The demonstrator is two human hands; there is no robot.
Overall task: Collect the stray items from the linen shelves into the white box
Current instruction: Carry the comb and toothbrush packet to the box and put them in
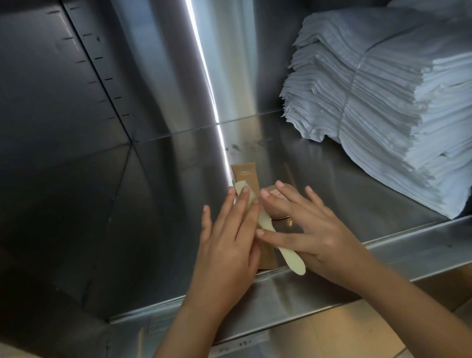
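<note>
Steel shelf (115,223) fills most of the view, w/ a tied stack of white linen (398,105) on its right side, cut off by the frame edge. L hand (227,239) and R hand (312,229) lie side by side near the front lip, fingers straight and spread, pressing flat, gripping nothing. Under L hand a brown paper packet (246,174) runs approx front-to-back, its middle hidden; print on the far end is too small to read. Across it lies a cream comb (291,259), long axis diagonal: far end under L fingertips, near end pointing right and poking over the lip, R thumb touching its middle. A small brown box (273,191) is mostly hidden under R fingers.
</note>
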